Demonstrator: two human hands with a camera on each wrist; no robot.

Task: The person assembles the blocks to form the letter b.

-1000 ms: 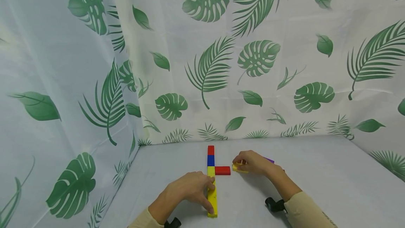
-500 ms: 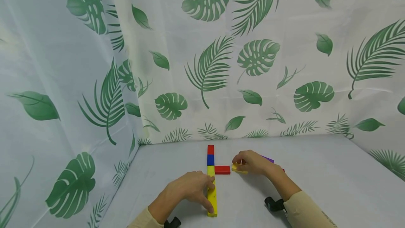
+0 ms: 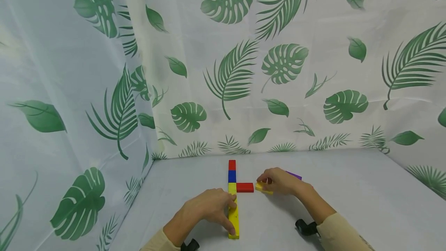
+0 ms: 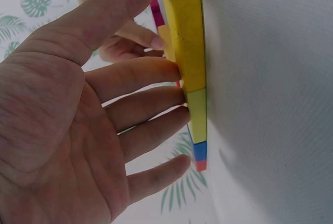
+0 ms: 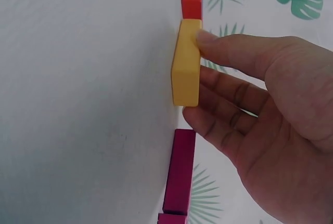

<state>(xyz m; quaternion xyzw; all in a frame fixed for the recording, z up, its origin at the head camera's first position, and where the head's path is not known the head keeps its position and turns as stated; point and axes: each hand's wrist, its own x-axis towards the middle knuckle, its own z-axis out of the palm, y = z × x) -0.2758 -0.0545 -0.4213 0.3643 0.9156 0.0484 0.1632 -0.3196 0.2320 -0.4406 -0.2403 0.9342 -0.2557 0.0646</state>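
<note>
My left hand (image 3: pixel 210 206) rests its thumb and fingertips on a long yellow block (image 3: pixel 234 224), its fingers fairly straight in the left wrist view. Beyond it, end to end, follow a paler yellow block (image 4: pixel 197 115), a blue block (image 3: pixel 232 176) and a red end block (image 3: pixel 232 165). From the side of this line a red block (image 3: pixel 245 187) sticks out to the right. My right hand (image 3: pixel 280 181) pinches a yellow block (image 5: pixel 186 73), thumb on its upper face, fingers on its far side. That block lies slightly askew, a small gap from the red one.
A purple block (image 3: pixel 294 175) lies behind my right hand. The right wrist view shows a magenta block (image 5: pixel 179 172) with part of another (image 5: pixel 173 218) at its end. The white tabletop (image 3: pixel 366 204) meets a leaf-printed curtain (image 3: pixel 303 127) at the back.
My right hand and wrist have shifted slightly right and nearer, and the yellow block's near end has turned a little towards me. My left hand and the line of blocks stay put.
</note>
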